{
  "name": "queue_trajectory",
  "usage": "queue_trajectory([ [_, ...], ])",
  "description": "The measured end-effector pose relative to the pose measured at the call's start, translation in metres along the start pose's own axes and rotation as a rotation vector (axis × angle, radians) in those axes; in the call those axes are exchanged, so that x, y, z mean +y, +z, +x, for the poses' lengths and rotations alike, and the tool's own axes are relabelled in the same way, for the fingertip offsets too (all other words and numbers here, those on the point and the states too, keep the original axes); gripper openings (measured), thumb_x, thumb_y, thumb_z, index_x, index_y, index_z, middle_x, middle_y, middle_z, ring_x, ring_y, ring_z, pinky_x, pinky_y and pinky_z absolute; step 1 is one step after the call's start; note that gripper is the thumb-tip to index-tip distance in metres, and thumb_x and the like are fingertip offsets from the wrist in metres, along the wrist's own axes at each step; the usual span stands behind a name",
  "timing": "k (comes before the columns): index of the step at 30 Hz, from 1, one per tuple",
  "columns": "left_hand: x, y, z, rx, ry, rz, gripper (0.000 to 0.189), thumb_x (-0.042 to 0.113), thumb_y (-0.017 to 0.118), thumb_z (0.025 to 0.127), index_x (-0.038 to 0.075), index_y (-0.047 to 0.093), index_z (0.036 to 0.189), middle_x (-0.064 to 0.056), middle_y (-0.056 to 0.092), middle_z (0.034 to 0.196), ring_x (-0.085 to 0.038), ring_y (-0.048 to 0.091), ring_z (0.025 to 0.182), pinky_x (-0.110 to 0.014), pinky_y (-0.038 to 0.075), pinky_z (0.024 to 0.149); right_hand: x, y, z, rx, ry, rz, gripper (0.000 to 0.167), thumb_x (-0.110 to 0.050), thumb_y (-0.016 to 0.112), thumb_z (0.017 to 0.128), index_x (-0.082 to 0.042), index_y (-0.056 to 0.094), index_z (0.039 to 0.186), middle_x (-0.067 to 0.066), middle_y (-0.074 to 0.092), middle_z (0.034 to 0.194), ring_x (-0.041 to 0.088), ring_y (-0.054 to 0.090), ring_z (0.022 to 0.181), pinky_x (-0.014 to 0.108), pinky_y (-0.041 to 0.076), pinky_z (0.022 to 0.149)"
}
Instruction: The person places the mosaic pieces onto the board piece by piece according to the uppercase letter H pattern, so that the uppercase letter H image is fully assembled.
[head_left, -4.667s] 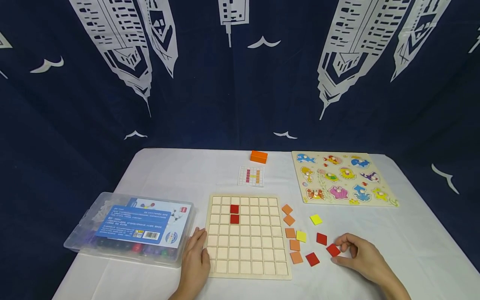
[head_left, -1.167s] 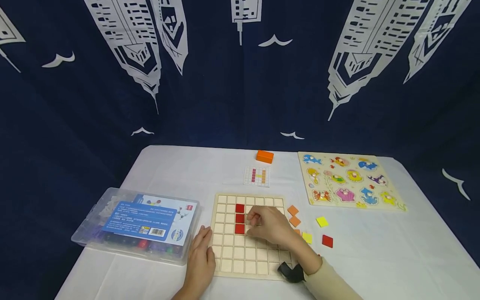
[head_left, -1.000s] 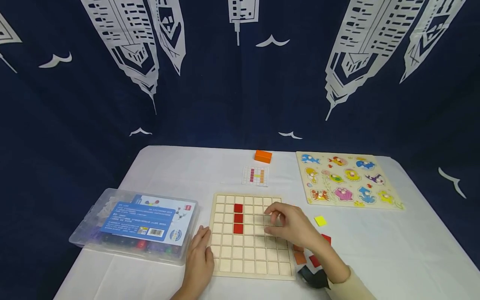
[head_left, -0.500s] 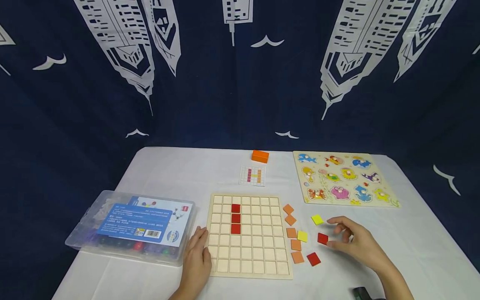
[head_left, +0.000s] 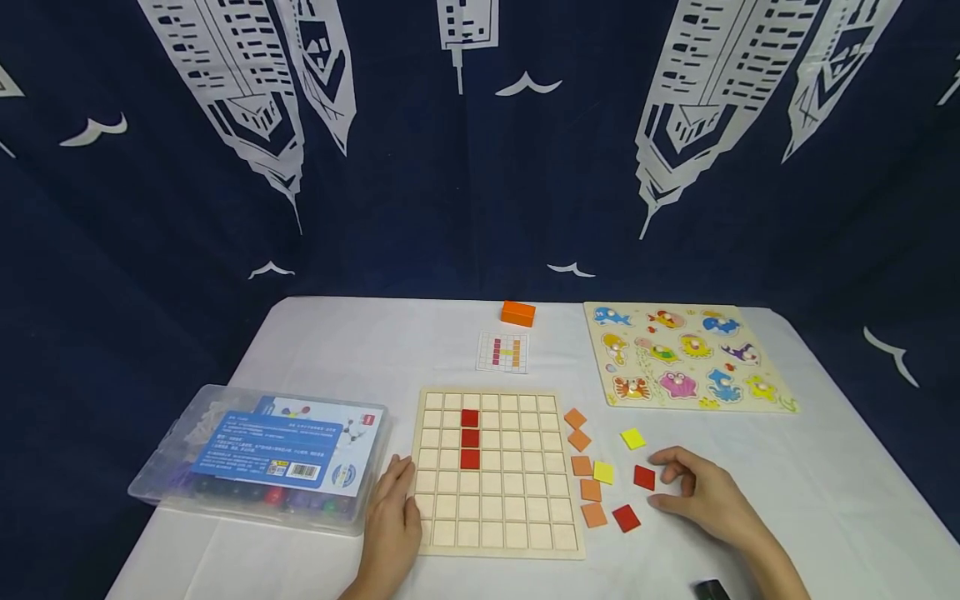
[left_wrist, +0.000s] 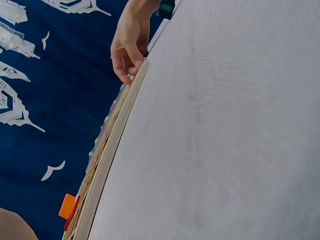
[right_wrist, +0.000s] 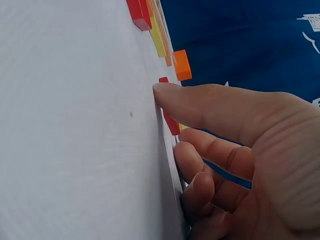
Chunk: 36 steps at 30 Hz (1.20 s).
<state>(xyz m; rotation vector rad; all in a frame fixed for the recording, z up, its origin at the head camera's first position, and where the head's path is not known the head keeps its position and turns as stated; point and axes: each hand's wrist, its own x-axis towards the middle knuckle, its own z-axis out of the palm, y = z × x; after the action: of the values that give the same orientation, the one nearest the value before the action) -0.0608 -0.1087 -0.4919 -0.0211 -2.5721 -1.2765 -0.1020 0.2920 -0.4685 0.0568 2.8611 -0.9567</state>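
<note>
My left hand (head_left: 390, 521) rests against the left edge of the wooden grid board (head_left: 491, 546), fingers fairly straight. In one column of the board sit three red square tiles (head_left: 469, 438), one below another. My right hand (head_left: 708, 496) is by a loose red tile (head_left: 643, 477) on the table, thumb and index finger apart around its right side with a gap visible. Up close in the right wrist view, part of that red tile (right_wrist: 171, 122) shows behind the thumb (right_wrist: 200, 105). Another red tile (head_left: 626, 518) lies nearer the front.
Several orange tiles (head_left: 582, 466) line the board's right side, with yellow tiles (head_left: 633, 438) among the loose pieces. Behind the board lie a pattern card (head_left: 486, 352) and an orange block (head_left: 518, 313). A sea-animal puzzle (head_left: 697, 400) is back right; a clear plastic case (head_left: 168, 475) is left.
A third red tile, earlier held by my right hand, now sits in the board's column. That hand has moved off the board, back right to the loose red tiles. My left hand stays put.
</note>
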Motion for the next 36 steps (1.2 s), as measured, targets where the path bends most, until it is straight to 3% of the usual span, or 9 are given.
queue_trajectory([
  [15, -0.0017, 0.0012, 0.0003, 0.007, 0.001, 0.003, 0.044, -0.019, 0.052, 0.082, -0.016, 0.056, 0.126, -0.027, 0.053, 0.136, -0.045, 0.041, 0.136, -0.059, 0.034, 0.109, -0.0003, 0.0015, -0.0019, 0.028, -0.017, -0.043, 0.046, -0.019, 0.087, 0.069, -0.010, 0.067, 0.110, 0.000, 0.055, 0.083, 0.011, 0.041, 0.064, 0.022, 0.033, 0.052],
  [25, -0.0005, -0.0002, -0.0006, -0.006, -0.023, -0.004, 0.044, -0.018, 0.052, 0.083, -0.016, 0.055, 0.127, -0.027, 0.053, 0.137, -0.045, 0.040, 0.137, -0.060, 0.032, 0.111, 0.0008, 0.0038, -0.0007, 0.054, -0.031, -0.058, 0.033, -0.015, 0.083, 0.073, -0.013, 0.069, 0.103, -0.002, 0.055, 0.081, 0.009, 0.041, 0.061, 0.021, 0.033, 0.052],
  [36, -0.0016, 0.0010, 0.0002, -0.001, -0.017, 0.000, 0.044, -0.018, 0.052, 0.083, -0.015, 0.055, 0.127, -0.026, 0.053, 0.137, -0.044, 0.040, 0.137, -0.059, 0.032, 0.110, -0.0036, 0.0022, -0.0001, 0.103, -0.029, -0.036, 0.027, -0.011, 0.082, 0.073, -0.007, 0.069, 0.097, -0.003, 0.059, 0.074, 0.009, 0.041, 0.060, 0.022, 0.032, 0.050],
])
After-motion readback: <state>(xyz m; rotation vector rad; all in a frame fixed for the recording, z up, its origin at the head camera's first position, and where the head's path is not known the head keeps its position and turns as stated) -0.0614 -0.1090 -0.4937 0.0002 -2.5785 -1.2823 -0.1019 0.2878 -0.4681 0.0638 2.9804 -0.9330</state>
